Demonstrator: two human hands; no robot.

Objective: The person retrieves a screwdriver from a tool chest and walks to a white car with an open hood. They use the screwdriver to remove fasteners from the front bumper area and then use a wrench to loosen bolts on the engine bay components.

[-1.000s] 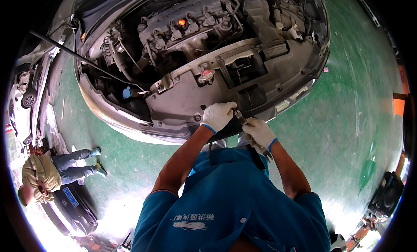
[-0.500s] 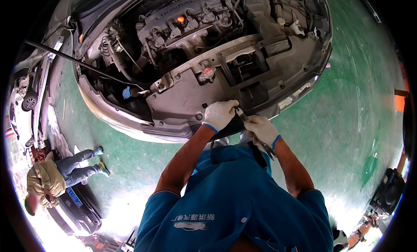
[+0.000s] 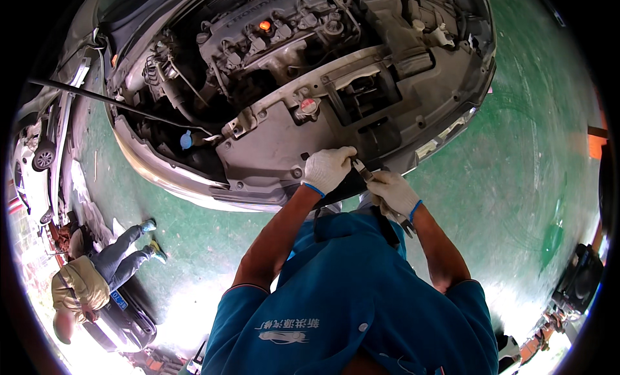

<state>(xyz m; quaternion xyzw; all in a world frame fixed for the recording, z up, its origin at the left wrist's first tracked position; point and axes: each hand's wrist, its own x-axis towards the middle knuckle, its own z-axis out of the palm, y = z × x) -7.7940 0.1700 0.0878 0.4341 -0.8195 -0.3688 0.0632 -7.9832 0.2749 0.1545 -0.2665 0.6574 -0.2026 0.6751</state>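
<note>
Both my hands wear white knit gloves with blue cuffs, just in front of the car's front panel. A pair of metal pliers (image 3: pixel 363 173) is gripped in my right hand (image 3: pixel 393 192), jaws pointing up toward the left fingertips and handle ends showing below the palm. My left hand (image 3: pixel 328 169) is closed in a pinch close to the jaws; what it holds, if anything, is too small to make out. Beneath the hands lies the dark front edge of the grey plastic cover (image 3: pixel 271 145). The right fingers hide the pliers' middle.
Ahead is the open engine bay, with the engine (image 3: pixel 278 36), a red-marked radiator cap (image 3: pixel 308 106) and a blue reservoir cap (image 3: pixel 186 140). A prop rod (image 3: pixel 116 102) slants across the left. Another person (image 3: pixel 84 288) stands at lower left beside a dark car (image 3: pixel 132 323).
The pliers' jaws have shifted slightly right, away from my left fingertips, along with my right hand. My left hand stays nearly still. The other person has moved a little.
</note>
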